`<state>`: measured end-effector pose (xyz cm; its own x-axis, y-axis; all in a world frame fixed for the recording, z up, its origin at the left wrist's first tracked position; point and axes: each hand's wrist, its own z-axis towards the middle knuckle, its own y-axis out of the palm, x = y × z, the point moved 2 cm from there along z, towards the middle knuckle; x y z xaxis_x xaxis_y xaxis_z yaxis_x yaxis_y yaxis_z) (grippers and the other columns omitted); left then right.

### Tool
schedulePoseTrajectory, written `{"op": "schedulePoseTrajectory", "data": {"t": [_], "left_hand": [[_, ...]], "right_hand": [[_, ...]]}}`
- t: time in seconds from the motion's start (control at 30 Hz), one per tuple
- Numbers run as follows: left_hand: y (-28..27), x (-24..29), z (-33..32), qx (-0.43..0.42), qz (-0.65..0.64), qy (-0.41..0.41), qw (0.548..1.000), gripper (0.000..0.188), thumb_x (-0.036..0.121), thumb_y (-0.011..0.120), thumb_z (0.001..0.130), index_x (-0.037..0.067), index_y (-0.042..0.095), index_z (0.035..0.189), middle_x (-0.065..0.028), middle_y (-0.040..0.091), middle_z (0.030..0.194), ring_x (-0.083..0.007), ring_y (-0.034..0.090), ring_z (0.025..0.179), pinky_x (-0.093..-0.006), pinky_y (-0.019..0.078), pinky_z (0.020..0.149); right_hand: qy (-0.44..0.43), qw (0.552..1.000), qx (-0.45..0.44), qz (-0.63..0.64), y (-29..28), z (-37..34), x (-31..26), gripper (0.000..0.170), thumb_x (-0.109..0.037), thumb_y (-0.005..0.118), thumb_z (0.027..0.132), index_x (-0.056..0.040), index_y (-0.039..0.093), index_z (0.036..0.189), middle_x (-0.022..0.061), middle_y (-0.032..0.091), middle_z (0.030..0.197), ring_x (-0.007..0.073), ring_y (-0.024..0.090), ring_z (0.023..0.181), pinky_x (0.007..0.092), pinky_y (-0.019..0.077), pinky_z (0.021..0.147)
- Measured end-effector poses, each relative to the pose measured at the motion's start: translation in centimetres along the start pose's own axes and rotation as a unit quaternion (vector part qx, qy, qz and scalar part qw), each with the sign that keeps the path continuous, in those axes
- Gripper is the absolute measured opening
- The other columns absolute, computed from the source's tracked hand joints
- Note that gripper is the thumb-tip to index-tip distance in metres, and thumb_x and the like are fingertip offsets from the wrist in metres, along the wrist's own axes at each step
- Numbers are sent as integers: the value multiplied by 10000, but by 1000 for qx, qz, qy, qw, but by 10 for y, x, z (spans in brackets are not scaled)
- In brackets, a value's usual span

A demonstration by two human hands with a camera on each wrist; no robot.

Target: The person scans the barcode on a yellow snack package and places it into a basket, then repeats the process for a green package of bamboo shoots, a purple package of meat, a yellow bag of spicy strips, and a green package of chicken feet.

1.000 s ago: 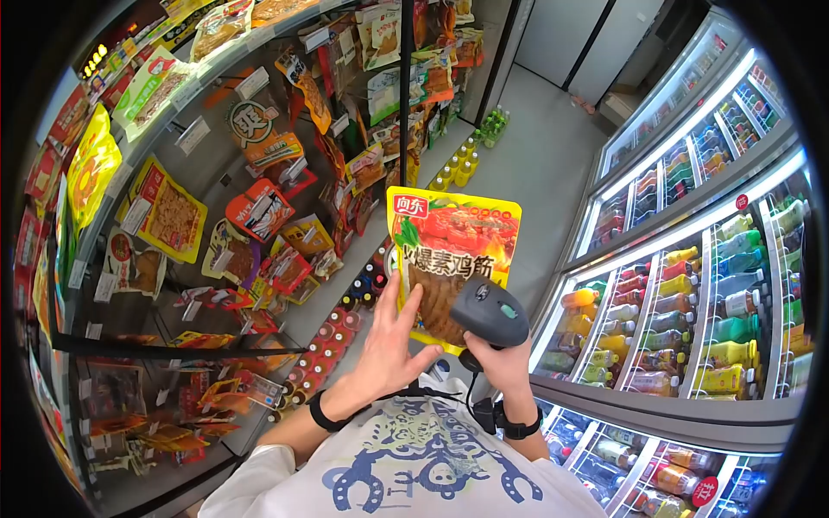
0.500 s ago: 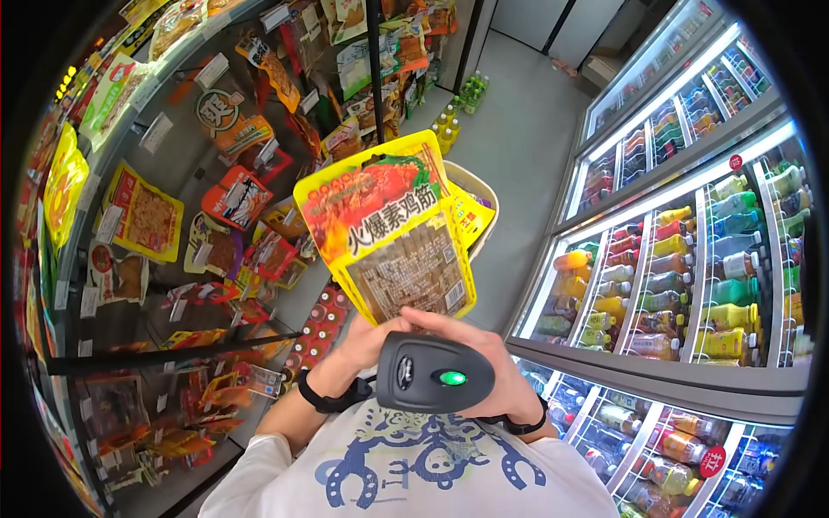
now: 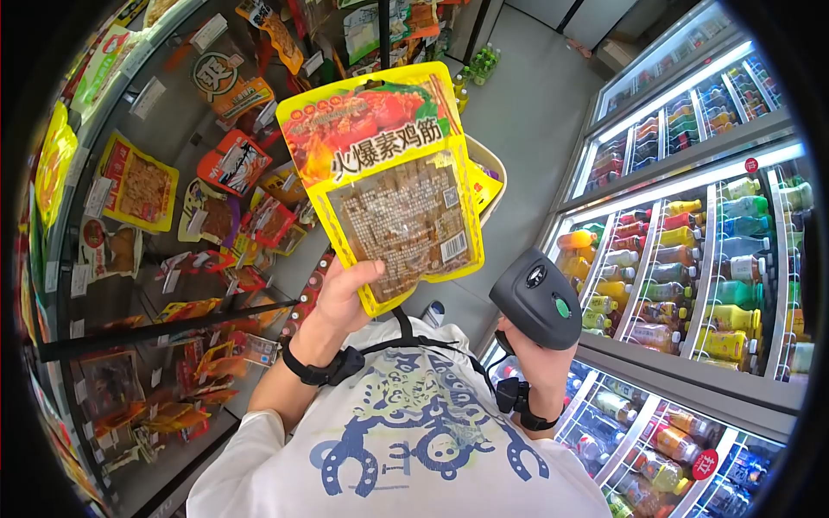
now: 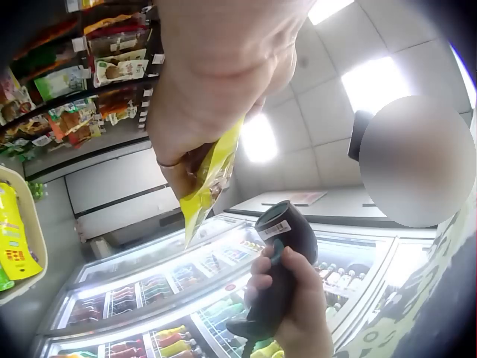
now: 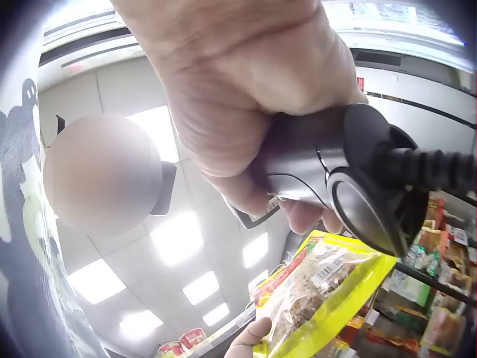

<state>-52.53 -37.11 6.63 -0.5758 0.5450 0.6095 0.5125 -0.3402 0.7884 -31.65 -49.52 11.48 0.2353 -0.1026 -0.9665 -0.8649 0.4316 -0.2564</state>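
Observation:
My left hand [image 3: 347,298] pinches the lower left corner of a yellow-edged snack packet [image 3: 389,194], thumb on top. The packet's printed back, with a barcode near its lower right, faces up in the head view. My right hand [image 3: 540,358] grips a dark handheld scanner [image 3: 537,300] to the right of the packet, apart from it. In the left wrist view, fingers of the right hand [image 4: 298,298] wrap the handle of the scanner [image 4: 279,261]. The right wrist view shows the scanner's cable end and the packet [image 5: 320,298] beyond it.
Racks of hanging snack packets [image 3: 142,186] line the left. Glass-front coolers of bottles [image 3: 673,276] run along the right. A pale basket [image 3: 494,177] holding a yellow packet is partly hidden behind the held packet. Green-capped bottles [image 3: 482,65] stand on the floor beyond.
The packet has turned from its front to its back and moved up and left. My right hand, near the packet before, has moved right with the scanner, whose green light has gone dim.

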Motion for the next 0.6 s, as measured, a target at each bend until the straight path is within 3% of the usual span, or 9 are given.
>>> {"op": "schedulePoseTrajectory", "data": {"t": [0.13, 0.37, 0.43, 0.6], "left_hand": [[1, 3, 1, 15, -15, 18, 1000, 535, 112, 546, 818, -10, 386, 1314, -159, 523, 1259, -276, 558, 1110, -405, 457, 942], [-1, 10, 2, 33, -77, 10, 996, 513, 113, 532, 849, -25, 371, 1317, -183, 511, 1268, -309, 554, 1114, -450, 449, 958], [-2, 11, 2, 31, -77, 11, 996, 514, 118, 532, 853, -27, 368, 1317, -186, 509, 1269, -312, 552, 1116, -451, 447, 960], [-5, 11, -1, 33, -81, 11, 996, 513, 124, 531, 858, -31, 363, 1317, -191, 504, 1272, -314, 548, 1123, -453, 444, 964]], "right_hand": [[-34, 998, 1, -46, 1, -1, -2, 247, 20, 684, 702, 17, 620, 940, 54, 655, 778, 127, 622, 689, 261, 501, 666], [-30, 997, -26, -67, 10, -5, -3, 288, -44, 734, 681, 1, 636, 948, 45, 669, 817, 111, 621, 730, 250, 476, 678], [-68, 991, -19, -111, 14, -4, -4, 238, -60, 726, 660, 2, 630, 869, 94, 652, 738, 178, 631, 636, 275, 482, 626], [-40, 993, -24, -111, 13, -1, -3, 244, -77, 729, 665, -3, 631, 876, 100, 654, 746, 185, 638, 650, 276, 482, 631]]}}
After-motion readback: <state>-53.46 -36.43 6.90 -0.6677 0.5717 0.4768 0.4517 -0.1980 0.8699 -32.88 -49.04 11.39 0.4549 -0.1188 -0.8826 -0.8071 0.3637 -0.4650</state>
